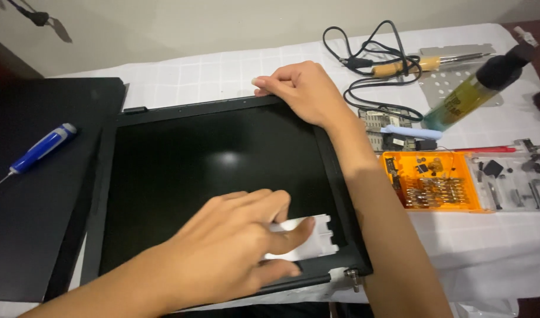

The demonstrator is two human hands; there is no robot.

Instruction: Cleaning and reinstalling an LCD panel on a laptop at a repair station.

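Left hand (234, 247) pinching white card (305, 238) near panel's (193, 165) lower edge; right hand (302, 88) gripping top edge (glossy black, perhaps a screen).

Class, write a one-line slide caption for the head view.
Left hand presses white strip on screen panel; right hand grips its top edge.
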